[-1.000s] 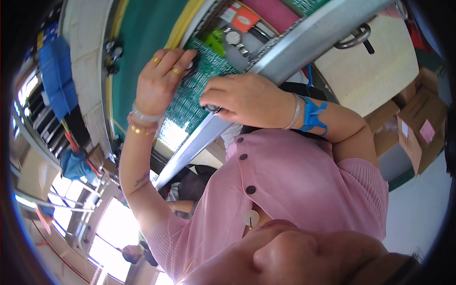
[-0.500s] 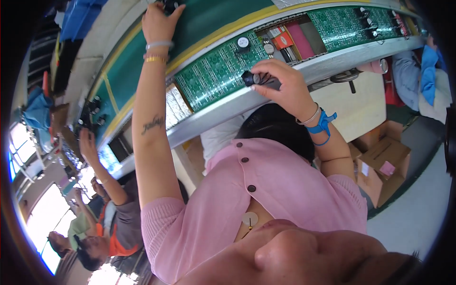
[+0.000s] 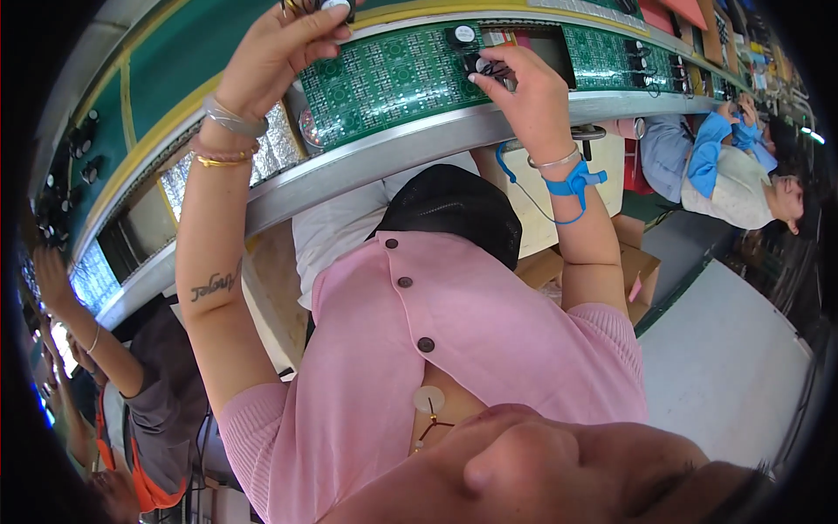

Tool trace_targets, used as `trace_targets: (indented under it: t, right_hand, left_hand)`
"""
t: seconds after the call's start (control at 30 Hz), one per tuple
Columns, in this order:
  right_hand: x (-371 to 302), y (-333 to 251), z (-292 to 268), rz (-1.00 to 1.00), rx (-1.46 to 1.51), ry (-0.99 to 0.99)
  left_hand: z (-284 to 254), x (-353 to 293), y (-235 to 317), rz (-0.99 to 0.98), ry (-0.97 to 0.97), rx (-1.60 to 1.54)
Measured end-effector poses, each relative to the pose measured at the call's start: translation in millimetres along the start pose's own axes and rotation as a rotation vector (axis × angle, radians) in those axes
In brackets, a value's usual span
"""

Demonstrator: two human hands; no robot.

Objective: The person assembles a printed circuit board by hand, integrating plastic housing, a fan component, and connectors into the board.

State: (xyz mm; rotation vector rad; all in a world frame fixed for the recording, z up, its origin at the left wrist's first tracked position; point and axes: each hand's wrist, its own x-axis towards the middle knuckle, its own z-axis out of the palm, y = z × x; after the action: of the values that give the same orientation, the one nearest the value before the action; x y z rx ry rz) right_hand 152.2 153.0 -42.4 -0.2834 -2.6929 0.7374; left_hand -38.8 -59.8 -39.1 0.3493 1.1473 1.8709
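My left hand (image 3: 272,54) is raised at the upper left, its fingers closed on a black round wired component (image 3: 336,7) with a white top. The picture's edge cuts off part of it. Over the green circuit board panel (image 3: 384,79), my right hand (image 3: 534,92) pinches a second black wired component (image 3: 477,65) between thumb and fingers. That one is close to a similar black component with a white top (image 3: 463,36) standing on the panel. Whether the held one touches the panel, I cannot tell.
A metal rail (image 3: 393,129) runs along the bench front. Another green panel (image 3: 602,61) with black components lies to the right. A green conveyor belt (image 3: 175,52) passes behind. Co-workers sit on both sides; one's arm (image 3: 109,349) reaches in at left. Cardboard boxes (image 3: 642,262) stand below.
My left hand has come back from the belt toward the panel, carrying its component. My right hand has moved its component up over the panel, beside the standing one. The view has shifted.
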Motion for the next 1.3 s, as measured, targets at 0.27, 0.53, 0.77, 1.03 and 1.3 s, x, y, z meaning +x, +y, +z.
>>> trace_targets:
  t: [0.27,0.53,0.77,1.03,1.3]
  right_hand:
    - [16,-16,-2,-0.035,-0.201,-0.125]
    - [27,-23,-3,-0.080,-0.365,-0.194]
    - [26,-21,0,-0.242,-0.452,-0.195]
    - [9,-27,-14,-0.231,-0.317,-0.087]
    - [-4,-80,10,0.069,0.643,-0.044]
  left_hand:
    - [-16,35,-55,0.697,-0.853,-0.561]
    - [-9,-11,-25,0.059,-0.087,-0.030]
    - [-11,-10,-30,-0.017,-0.119,-0.057]
    - [6,-19,-42,0.199,-0.058,0.386]
    - [28,-30,-39,0.714,-0.168,0.713]
